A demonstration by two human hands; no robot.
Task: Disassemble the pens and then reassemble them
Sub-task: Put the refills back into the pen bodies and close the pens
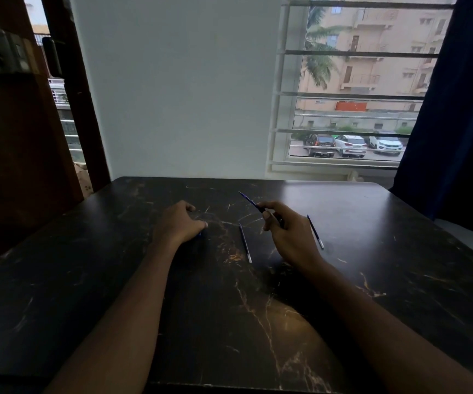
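From the head view, the one fixed thing to steer by is the middle refill (245, 243), a thin rod lying on the dark marbled table (400, 280) with its pale end toward the person. Just right of it and a little beyond, the right hand (283, 228) is raised off the surface, forearm angled in from the near right, thumb and curled fingers pinching a slim blue pen piece (250, 201) whose point sticks out up and away, beyond the refill's far end. I can't say whether it's a barrel or a whole pen. A second refill (315, 231) lies further right, beyond that hand.

Left of the middle refill, the left hand (179, 223) is set palm down on the table, fingers curled under; a speck of blue shows under its thumb side, but I can't tell if it grips anything.

To my eye, parts are still apart, so the job is mid-way. Bringing both hands together over the refill, lining piece and rod up end to end before pushing, would do it best
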